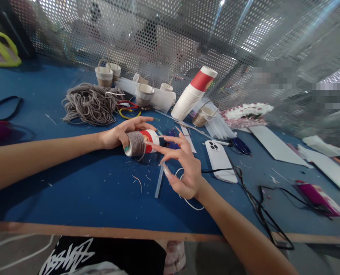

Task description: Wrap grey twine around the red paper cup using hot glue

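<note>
My left hand [116, 134] is closed round a paper cup [154, 140] lying on its side, with its base end toward the left. Grey cord [137, 143] is wound in rows round part of the cup, leaving a red and white band bare. My right hand [187, 166] has its fingers stretched apart, the index fingertip at the edge of the wound cord. Just below its thumb lies a translucent stick [159, 182], like a glue stick; I cannot tell whether the thumb touches it.
Behind my hands lie a heap of grey cord [91, 104] and yellow-handled scissors [129, 113]. A leaning stack of paper cups [188, 100] stands among small cord-wrapped cups [103, 77]. On the right are a white phone [220, 162], black cable [251, 198] and white boards [278, 147].
</note>
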The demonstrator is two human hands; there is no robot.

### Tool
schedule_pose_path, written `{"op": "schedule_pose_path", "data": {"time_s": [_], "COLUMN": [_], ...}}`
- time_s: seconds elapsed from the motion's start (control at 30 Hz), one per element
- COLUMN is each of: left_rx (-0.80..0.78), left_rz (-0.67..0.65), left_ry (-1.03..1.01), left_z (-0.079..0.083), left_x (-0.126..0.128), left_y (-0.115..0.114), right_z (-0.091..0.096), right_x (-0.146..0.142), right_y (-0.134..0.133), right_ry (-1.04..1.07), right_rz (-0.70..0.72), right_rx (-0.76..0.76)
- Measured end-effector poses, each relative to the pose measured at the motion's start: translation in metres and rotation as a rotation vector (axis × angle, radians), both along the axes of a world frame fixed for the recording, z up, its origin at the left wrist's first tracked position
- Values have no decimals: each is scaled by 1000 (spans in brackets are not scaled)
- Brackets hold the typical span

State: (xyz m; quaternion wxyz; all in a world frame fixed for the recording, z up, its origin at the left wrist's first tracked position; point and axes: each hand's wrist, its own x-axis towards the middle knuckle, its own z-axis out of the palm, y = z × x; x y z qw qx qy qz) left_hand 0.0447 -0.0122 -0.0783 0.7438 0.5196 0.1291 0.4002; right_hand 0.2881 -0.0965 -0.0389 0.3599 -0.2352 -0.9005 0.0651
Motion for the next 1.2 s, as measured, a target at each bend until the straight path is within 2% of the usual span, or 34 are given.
{"op": "schedule_pose_path", "data": {"time_s": [0.53,0.87,1.2], "left_rx": [-11,33,48], "left_rz": [5,33,64], "left_ry": [6,33,40], "left_z": [1,1,0], "left_x": [1,1,1], "left_y": [-1,-2,0], "right_z": [0,1,0], "right_x": [-1,-1,-1], "right_y": [0,-1,-5], "right_ry": [-13,-63,-3], "right_rz": [-19,-10,-52], "right_rx": [1,83,156]}}
